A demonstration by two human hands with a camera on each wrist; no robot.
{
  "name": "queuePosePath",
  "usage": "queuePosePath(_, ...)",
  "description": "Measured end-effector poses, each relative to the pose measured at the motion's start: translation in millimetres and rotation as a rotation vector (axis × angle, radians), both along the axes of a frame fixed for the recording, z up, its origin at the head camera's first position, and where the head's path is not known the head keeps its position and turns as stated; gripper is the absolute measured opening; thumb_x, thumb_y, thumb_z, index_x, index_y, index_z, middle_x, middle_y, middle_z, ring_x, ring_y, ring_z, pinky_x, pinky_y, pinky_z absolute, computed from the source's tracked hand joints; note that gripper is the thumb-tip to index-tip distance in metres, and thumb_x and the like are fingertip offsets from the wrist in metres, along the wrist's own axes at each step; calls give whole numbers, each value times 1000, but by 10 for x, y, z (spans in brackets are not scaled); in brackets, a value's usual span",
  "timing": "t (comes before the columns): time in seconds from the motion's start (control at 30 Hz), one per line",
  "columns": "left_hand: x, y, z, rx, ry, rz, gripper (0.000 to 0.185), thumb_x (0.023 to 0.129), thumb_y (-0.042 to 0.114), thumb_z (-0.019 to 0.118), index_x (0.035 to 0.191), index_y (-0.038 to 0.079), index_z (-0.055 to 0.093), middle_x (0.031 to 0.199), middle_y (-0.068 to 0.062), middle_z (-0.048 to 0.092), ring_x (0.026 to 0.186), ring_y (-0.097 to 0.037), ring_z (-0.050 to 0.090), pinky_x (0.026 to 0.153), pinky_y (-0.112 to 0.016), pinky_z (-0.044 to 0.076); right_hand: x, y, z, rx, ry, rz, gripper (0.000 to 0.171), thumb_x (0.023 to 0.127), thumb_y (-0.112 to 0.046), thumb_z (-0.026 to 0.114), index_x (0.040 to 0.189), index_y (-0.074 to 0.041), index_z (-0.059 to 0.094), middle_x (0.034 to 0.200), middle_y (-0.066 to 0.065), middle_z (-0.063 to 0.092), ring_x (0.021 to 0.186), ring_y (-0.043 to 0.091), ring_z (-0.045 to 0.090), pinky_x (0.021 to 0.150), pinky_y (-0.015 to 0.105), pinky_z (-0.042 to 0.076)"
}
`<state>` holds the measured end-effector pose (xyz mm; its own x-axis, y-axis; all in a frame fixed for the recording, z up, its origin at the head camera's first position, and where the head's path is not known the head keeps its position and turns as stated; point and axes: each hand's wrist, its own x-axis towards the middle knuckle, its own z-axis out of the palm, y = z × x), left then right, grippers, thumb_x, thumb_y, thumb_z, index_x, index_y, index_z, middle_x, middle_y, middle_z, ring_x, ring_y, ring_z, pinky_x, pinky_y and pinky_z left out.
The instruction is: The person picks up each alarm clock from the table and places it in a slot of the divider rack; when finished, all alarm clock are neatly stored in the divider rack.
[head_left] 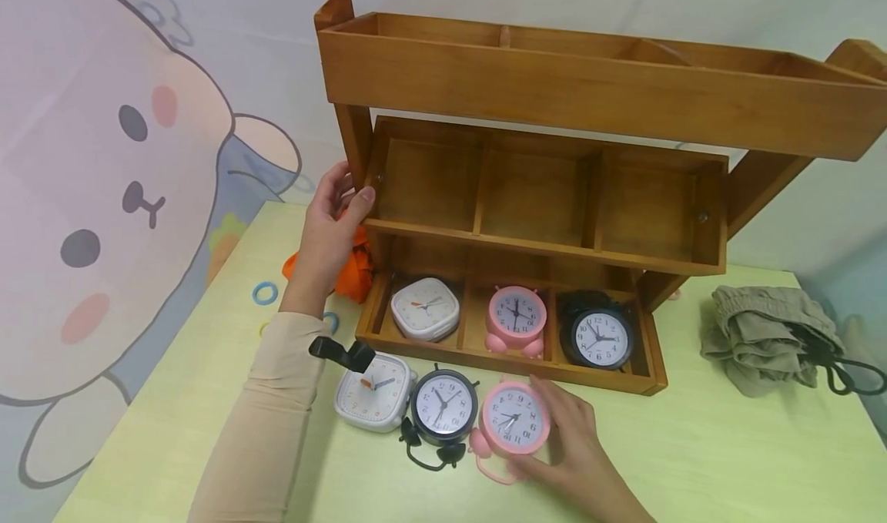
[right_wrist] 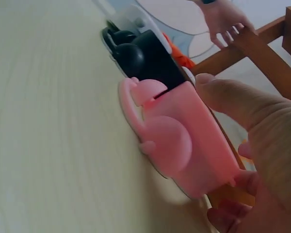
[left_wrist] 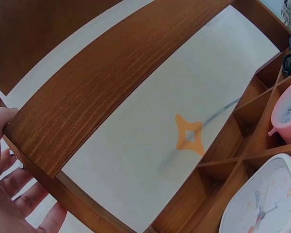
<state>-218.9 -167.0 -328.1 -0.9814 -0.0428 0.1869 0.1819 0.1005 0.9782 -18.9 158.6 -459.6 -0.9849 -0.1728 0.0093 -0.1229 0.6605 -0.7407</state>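
Note:
My left hand grips the left upright of a brown wooden tiered shelf, thumb in front; in the left wrist view its fingers curl behind the wood. On the table before the shelf, my right hand holds a pink twin-bell alarm clock by its side, between thumb and fingers. That clock lies face up, bells toward me. To its left lie a black twin-bell alarm clock and a white square clock, in one row along the shelf's front.
The shelf's bottom tier holds another white clock, pink clock and black clock, one per compartment. Left of it are an orange cloth and a blue ring. Folded grey-green fabric with a black cord lies right.

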Motion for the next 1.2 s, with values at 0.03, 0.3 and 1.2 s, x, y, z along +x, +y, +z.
queuePosePath(0.03, 0, -2, -3, 1, -1, 1, 56, 98, 37, 59, 149, 29, 37, 150, 1, 45, 135, -18, 44, 115, -41, 38, -2, -15, -20, 16, -5, 1, 97, 72, -48, 85, 151, -22, 36, 153, 4, 40, 132, 27, 30, 101, 65, 42)
queuePosePath(0.3, 22, 3, -3, 12, 7, -1, 56, 98, 34, 59, 149, 27, 38, 148, -1, 46, 134, -18, 46, 115, -39, 39, -53, -99, -56, 55, -49, -22, 94, 71, -46, 86, 149, -21, 39, 149, 1, 43, 127, 22, 35, 97, 53, 47)
queuePosePath(1.2, -9, 1, -11, 24, 13, 5, 55, 97, 35, 60, 148, 27, 40, 147, -1, 47, 134, -18, 46, 115, -39, 39, -52, 49, 225, -9, -93, -83, 98, 64, -51, 89, 147, -29, 43, 147, -1, 47, 125, 23, 44, 99, 59, 45)
